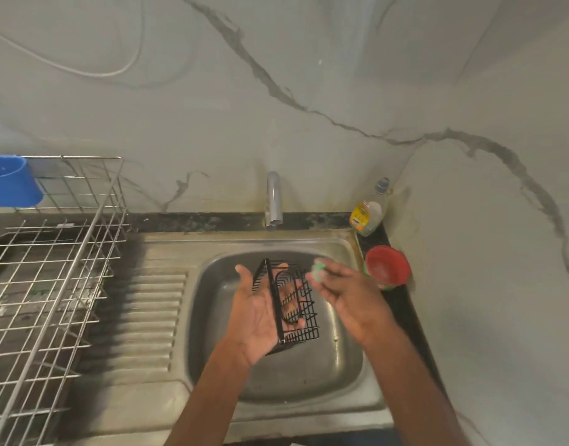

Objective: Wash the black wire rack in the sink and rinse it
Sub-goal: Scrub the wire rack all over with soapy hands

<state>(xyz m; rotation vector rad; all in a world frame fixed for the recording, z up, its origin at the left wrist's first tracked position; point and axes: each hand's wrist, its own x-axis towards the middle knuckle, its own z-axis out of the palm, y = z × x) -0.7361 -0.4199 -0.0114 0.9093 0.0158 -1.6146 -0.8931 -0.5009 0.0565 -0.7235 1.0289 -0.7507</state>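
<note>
A small black wire rack [301, 304] hangs over the steel sink [347, 365]. My left hand [256, 312], palm up, holds it from underneath, the thumb curled over its lower wires and the fingers reaching behind the frame. My right hand [344, 291] is just right of the rack and pinches a green scrubbing pad [318, 271] close to the rack's upper right edge. No water runs from the tap [273, 201] above the basin.
A red tub [387, 267] and a dish soap bottle [368, 210] stand on the dark ledge right of the sink. The ribbed drainboard [148, 320] lies left, with a large metal dish rack [51, 272] and a blue cup holder [9, 180] on it.
</note>
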